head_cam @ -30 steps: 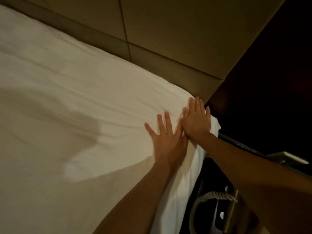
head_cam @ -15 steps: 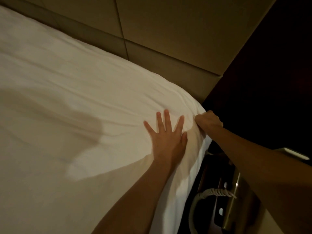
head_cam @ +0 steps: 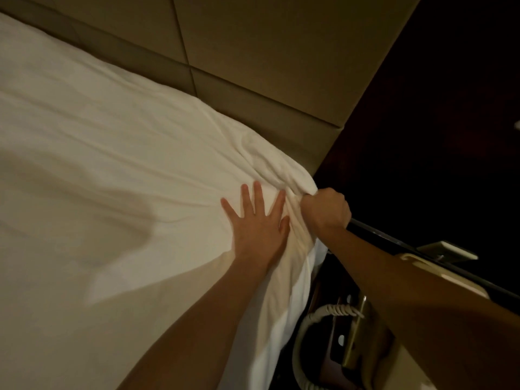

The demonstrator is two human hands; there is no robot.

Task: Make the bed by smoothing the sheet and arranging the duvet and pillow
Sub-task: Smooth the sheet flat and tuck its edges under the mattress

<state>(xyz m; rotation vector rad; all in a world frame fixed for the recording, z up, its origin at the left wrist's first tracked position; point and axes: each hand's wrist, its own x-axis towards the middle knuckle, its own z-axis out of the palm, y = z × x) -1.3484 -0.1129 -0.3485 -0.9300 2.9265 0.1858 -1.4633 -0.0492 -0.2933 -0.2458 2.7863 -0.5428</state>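
Observation:
A white sheet (head_cam: 112, 170) covers the mattress and fills the left of the head view. My left hand (head_cam: 257, 223) lies flat on it near the bed's right corner, fingers spread and pressing down. Just to its right, my right hand (head_cam: 326, 211) is curled into a fist and grips a bunch of the sheet at the corner edge. Folds radiate from that grip toward the headboard. No duvet or pillow is in view.
A padded beige headboard (head_cam: 253, 66) runs along the far side of the bed. To the right stands a dark bedside unit (head_cam: 408, 243) with a corded telephone (head_cam: 332, 313) below my right forearm. A dark wall fills the upper right.
My right hand went from lying flat on the sheet corner to gripping it in a fist, and now pulls it outward, raising fresh folds. My left hand stays pressed flat.

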